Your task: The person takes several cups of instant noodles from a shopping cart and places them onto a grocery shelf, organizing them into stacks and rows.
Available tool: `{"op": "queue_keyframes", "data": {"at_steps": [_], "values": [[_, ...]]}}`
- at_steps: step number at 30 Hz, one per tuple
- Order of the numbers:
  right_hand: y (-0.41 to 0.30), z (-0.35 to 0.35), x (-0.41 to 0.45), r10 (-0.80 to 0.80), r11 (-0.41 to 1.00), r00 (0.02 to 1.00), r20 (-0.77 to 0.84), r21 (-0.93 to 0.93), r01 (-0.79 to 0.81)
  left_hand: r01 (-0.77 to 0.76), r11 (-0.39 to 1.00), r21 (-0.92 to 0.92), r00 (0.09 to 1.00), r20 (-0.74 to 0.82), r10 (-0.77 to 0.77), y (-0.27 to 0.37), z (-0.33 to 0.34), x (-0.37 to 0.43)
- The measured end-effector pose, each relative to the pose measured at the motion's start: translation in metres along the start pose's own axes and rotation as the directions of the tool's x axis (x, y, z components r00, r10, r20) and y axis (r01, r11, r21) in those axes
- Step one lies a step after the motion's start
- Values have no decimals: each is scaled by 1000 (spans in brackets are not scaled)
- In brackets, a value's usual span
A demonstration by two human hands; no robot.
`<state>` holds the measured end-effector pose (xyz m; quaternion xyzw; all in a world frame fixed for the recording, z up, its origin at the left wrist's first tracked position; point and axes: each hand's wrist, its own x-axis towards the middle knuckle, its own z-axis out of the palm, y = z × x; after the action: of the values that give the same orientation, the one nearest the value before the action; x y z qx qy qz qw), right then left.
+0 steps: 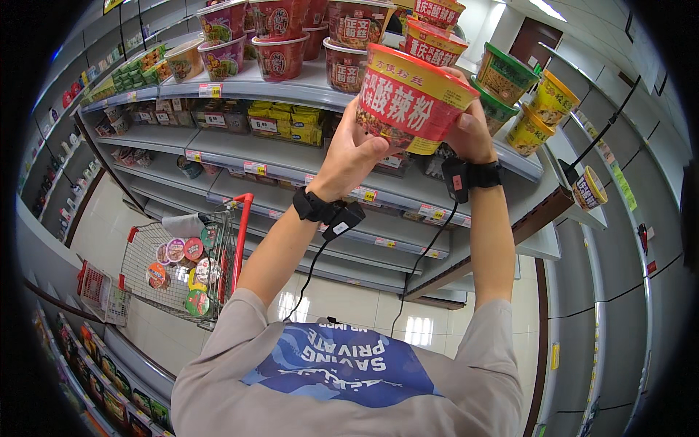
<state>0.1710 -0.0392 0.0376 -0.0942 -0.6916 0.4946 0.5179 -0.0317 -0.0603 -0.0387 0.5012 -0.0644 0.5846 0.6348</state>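
Note:
A red and yellow instant noodle bowl (412, 101) is held up between my two hands, tilted, in front of the upper shelf. My left hand (352, 153) supports its left side and underside, thumb at the lower edge. My right hand (472, 125) grips its right side, with some fingers hidden behind it. Similar red and yellow bowls (434, 49) are stacked just behind. Stacked red bowls (279, 57) and purple bowls (221, 59) stand to the left on the same shelf. Green bowls (502, 74) and yellow bowls (538, 117) are stacked to the right.
A wire shopping cart (164, 229) with several bowls and a grey cloth (183, 225) stands at the left, near a second basket-like cart (104, 295). Lower shelves (295, 164) carry yellow packets (286, 123). One bowl (590, 188) sits on a side shelf at right. Cables hang from both wrist devices.

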Motion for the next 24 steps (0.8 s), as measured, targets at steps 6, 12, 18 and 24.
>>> {"op": "queue_keyframes", "data": {"at_steps": [6,12,18,24], "values": [[-14,6,-6,-18,955,997,-70,-297,-4,-167,975,148,984,-34,174,-14,-9,5],[-25,56,-9,-414,263,909,-50,-963,66,-289,870,399,950,12,311,-27,-6,15],[-22,53,1,-520,359,846,-120,-929,89,-316,834,451,941,35,338,-23,4,33],[-48,37,40,-517,462,828,-218,-885,56,-392,627,673,877,67,476,-2,14,57]]}}
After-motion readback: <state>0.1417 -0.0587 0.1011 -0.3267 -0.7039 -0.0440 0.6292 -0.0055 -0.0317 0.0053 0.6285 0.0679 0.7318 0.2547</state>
